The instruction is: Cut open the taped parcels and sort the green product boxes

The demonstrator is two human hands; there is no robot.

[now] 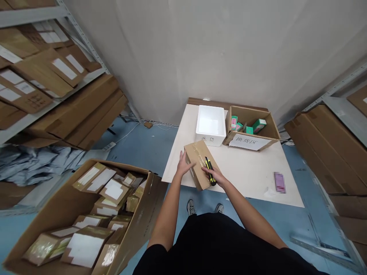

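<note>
A small taped cardboard box lies tilted across the front edge of the white table, its long side running away from me. My left hand grips its left side, with the thumb over the top edge and the fingers along the side. In my right hand is a yellow and black utility knife, held over the right part of the box. The knife points away from me; whether its blade is out is too small to tell. Clear tape runs along the box's top, and its flaps look closed.
At the table's back stand a white foam box and an open carton holding several green and pink packs. A blurred purple item lies at right. A large carton of parcels stands lower left. Shelves flank both sides.
</note>
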